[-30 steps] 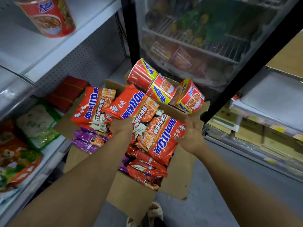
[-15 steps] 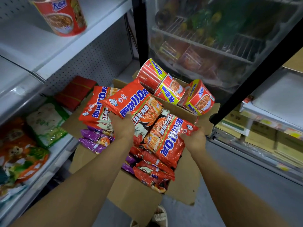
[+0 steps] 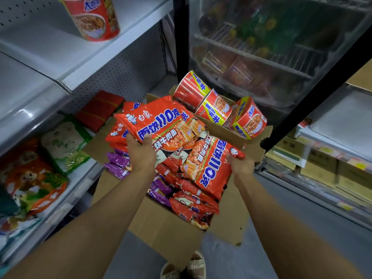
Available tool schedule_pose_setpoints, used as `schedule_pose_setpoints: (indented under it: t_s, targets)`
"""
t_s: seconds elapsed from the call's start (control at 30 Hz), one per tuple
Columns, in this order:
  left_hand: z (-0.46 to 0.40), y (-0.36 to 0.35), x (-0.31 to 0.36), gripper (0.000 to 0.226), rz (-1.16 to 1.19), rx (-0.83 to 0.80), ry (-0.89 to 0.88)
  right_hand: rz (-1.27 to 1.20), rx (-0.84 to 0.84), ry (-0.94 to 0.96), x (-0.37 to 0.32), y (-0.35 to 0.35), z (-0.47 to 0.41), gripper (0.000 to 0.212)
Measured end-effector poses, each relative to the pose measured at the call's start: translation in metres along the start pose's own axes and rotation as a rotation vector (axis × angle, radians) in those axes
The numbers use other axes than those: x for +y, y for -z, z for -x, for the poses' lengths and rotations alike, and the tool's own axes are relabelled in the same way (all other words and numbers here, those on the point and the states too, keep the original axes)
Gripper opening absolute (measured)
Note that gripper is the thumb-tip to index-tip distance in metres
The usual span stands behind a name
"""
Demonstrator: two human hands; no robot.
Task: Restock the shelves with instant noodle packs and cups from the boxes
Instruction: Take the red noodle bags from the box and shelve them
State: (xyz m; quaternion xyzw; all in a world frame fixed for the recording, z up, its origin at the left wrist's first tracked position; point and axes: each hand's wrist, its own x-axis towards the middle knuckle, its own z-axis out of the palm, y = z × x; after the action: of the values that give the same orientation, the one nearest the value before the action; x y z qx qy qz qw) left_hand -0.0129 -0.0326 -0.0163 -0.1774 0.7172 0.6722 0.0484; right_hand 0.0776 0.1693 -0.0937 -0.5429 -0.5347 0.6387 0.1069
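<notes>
An open cardboard box stands on the floor, full of red and purple noodle packs. My left hand grips a red noodle pack by its lower edge, lifted above the box, with a second red pack behind it. My right hand pinches the corner of another red pack, which hangs tilted over the box. Three red noodle cups lie on their sides at the box's far end. One red cup stands on the upper white shelf.
The lower shelf at left holds green, orange and red snack bags. A glass-door fridge with a black frame stands behind the box. Low shelves with cartons run along the right. My sandalled feet are just below the box.
Both hands have lifted their red packs higher out of the box. The left pack has risen toward the shelf side, and the right pack has come up and tilted.
</notes>
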Motion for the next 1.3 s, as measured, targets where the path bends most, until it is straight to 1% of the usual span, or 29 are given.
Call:
schedule_pose_setpoints:
  t_s: [0.1, 0.17, 0.23, 0.33, 0.37, 0.43, 0.53, 0.67, 0.73, 0.83, 0.9, 0.97, 1.1, 1.23, 1.3]
  targets:
    - [0.005, 0.011, 0.01, 0.027, 0.02, 0.001, -0.039, -0.052, -0.042, 0.017, -0.01, 0.001, 0.018, 0.027]
    - [0.006, 0.022, 0.017, 0.016, 0.031, 0.007, -0.063, -0.028, -0.039, 0.083, -0.018, 0.004, 0.03, 0.027]
    - [0.008, 0.033, 0.026, 0.011, 0.058, 0.018, -0.07, 0.057, -0.041, 0.194, -0.032, 0.007, 0.044, 0.027]
    - [0.007, 0.049, 0.038, 0.008, 0.079, 0.04, -0.066, 0.247, -0.068, 0.369, -0.062, 0.009, 0.063, 0.02]
    - [0.006, 0.054, 0.042, 0.009, 0.088, 0.049, -0.062, 0.312, -0.081, 0.425, -0.073, 0.007, 0.067, 0.021]
    - [0.004, 0.063, 0.049, 0.018, 0.091, 0.06, -0.054, 0.411, -0.123, 0.536, -0.093, 0.0, 0.074, 0.02]
    - [-0.002, 0.075, 0.054, 0.027, 0.071, 0.093, -0.061, 0.615, -0.234, 0.678, -0.121, -0.024, 0.08, 0.014]
    - [-0.009, 0.088, 0.056, 0.023, 0.097, 0.14, -0.042, 0.833, -0.443, 0.807, -0.149, -0.071, 0.072, 0.02]
    - [-0.011, 0.091, 0.055, 0.018, 0.107, 0.183, -0.049, 0.933, -0.541, 0.835, -0.16, -0.095, 0.064, 0.017]
    - [-0.013, 0.093, 0.054, 0.02, 0.138, 0.248, -0.046, 1.011, -0.701, 0.836, -0.169, -0.131, 0.051, 0.02]
    - [-0.015, 0.091, 0.051, 0.021, 0.148, 0.292, -0.029, 1.069, -0.755, 0.844, -0.17, -0.151, 0.042, 0.017]
    - [-0.016, 0.09, 0.048, 0.026, 0.139, 0.33, -0.025, 1.13, -0.769, 0.886, -0.17, -0.169, 0.033, 0.014]
    - [-0.015, 0.087, 0.042, 0.032, 0.158, 0.336, -0.039, 1.231, -0.685, 1.012, -0.162, -0.192, 0.015, 0.013]
    - [-0.014, 0.083, 0.033, 0.025, 0.185, 0.353, -0.024, 1.252, -0.59, 1.087, -0.145, -0.203, 0.008, 0.021]
    - [-0.013, 0.081, 0.03, 0.019, 0.18, 0.366, -0.023, 1.195, -0.594, 1.06, -0.135, -0.205, 0.004, 0.025]
